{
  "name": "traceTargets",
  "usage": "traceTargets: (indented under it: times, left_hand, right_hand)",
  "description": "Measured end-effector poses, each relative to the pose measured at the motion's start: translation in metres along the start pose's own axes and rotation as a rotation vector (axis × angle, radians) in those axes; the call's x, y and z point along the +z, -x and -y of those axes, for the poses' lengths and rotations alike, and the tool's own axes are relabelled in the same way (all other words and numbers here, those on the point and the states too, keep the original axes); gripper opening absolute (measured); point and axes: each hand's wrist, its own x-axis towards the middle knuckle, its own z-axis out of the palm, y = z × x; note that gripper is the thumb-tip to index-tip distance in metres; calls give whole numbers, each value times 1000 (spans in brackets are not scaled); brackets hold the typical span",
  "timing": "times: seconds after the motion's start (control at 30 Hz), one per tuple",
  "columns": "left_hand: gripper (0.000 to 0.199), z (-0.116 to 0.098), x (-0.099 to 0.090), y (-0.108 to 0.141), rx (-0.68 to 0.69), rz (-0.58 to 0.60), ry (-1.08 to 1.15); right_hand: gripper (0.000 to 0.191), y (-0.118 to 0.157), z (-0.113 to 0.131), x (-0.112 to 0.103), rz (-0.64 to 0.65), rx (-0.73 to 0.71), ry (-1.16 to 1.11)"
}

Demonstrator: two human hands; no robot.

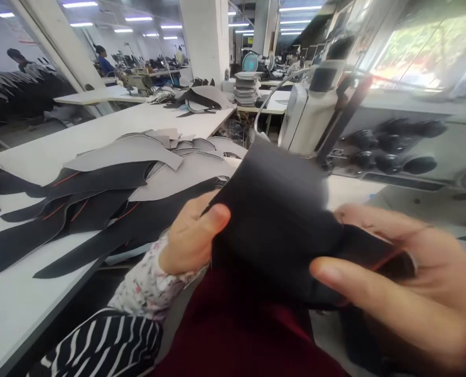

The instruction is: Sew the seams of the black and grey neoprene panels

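A black fabric piece (276, 209), curved and partly blurred, is held up in front of my body between both hands. My left hand (191, 235) pinches its left edge, thumb on the near face. On the other side my right hand (406, 277) grips the lower right part, with its thumb across the front and the fingers behind. A folded strip with an orange line runs through the right hand's grasp. To the left, several dark cut pieces (99, 209) with orange lines lie overlapping on the white table (17, 309), grey pieces (131, 152) beside them.
A sewing machine (299, 110) stands just beyond the fabric on the right, with dark spools or knobs (390, 144) next to it. Farther back are a stack of grey pieces (247, 89), a fan (250, 62) and a white pillar (205, 42). A person (105, 60) is at the far left.
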Motion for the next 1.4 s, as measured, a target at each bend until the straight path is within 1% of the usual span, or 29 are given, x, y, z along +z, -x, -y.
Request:
traceTargets:
  times: [0.03, 0.07, 0.1, 0.13, 0.17, 0.2, 0.23, 0.27, 0.3, 0.33, 0.37, 0.4, 0.47, 0.53, 0.6, 0.63, 0.7, 0.77, 0.8, 0.87, 0.97, 1.17, 1.4]
  left_hand:
    - [50, 12, -1, -7, -23, -19, -4]
    - [47, 28, 1, -12, -76, -30, -3]
    - [46, 45, 7, -13, -117, -46, -38]
    - [47, 63, 15, -12, -125, -63, -124]
    - [50, 81, 24, -9, -105, -78, -217]
    - [55, 96, 34, -4, -46, -64, -294]
    - [61, 109, 44, 0, 53, -5, -359]
    - [67, 118, 52, 3, 175, 93, -409]
    - [70, 124, 58, 4, 294, 213, -449]
    - [69, 129, 63, 2, 392, 326, -485]
    - [65, 132, 67, -3, 470, 405, -523]
    - [60, 134, 69, -10, 515, 439, -551]
    - [52, 139, 74, -26, 544, 397, -557]
    - [46, 143, 79, -38, 575, 340, -537]
    - [44, 146, 87, -42, 597, 313, -524]
    - [43, 147, 91, -42, 603, 307, -525]
    - [43, 144, 98, -40, 581, 294, -544]
    - [41, 140, 103, -38, 520, 251, -560]
    - [39, 137, 104, -37, 484, 226, -565]
    - [36, 133, 107, -37, 428, 186, -569]
    - [35, 128, 108, -36, 402, 184, -583]
    - [35, 126, 108, -34, 386, 223, -612]
    - [32, 125, 110, -44, 360, 235, -595]
  right_hand:
    - [27, -10, -10, 1, -30, -2, 29]
    - [27, -22, -27, 5, -57, 23, 17]
    - [29, -35, -51, 9, -82, 88, -19]
    - [34, -47, -78, 14, -123, 155, -105]
    - [42, -59, -107, 19, -149, 245, -205]
    - [46, -68, -135, 23, -184, 325, -219]
    - [48, -76, -158, 26, -217, 365, -199]
    - [48, -82, -176, 28, -218, 398, -180]
    - [46, -86, -188, 29, -215, 412, -155]
    - [44, -88, -194, 28, -205, 408, -141]
    - [41, -89, -196, 27, -198, 387, -139]
    - [38, -89, -194, 24, -198, 359, -149]
    - [33, -87, -186, 17, -212, 301, -176]
    - [29, -82, -183, 10, -230, 282, -186]
    - [29, -74, -185, 4, -276, 294, -123]
    - [30, -69, -187, 3, -318, 311, -50]
    - [35, -61, -190, 0, -409, 339, 154]
    - [38, -57, -191, -2, -523, 349, 358]
    - [38, -56, -190, -2, -571, 332, 440]
    - [37, -56, -189, -4, -624, 283, 522]
    - [32, -57, -189, -3, -630, 247, 522]
    - [29, -57, -192, 4, -690, 342, 444]
    - [24, -66, -183, 4, -738, 366, 425]
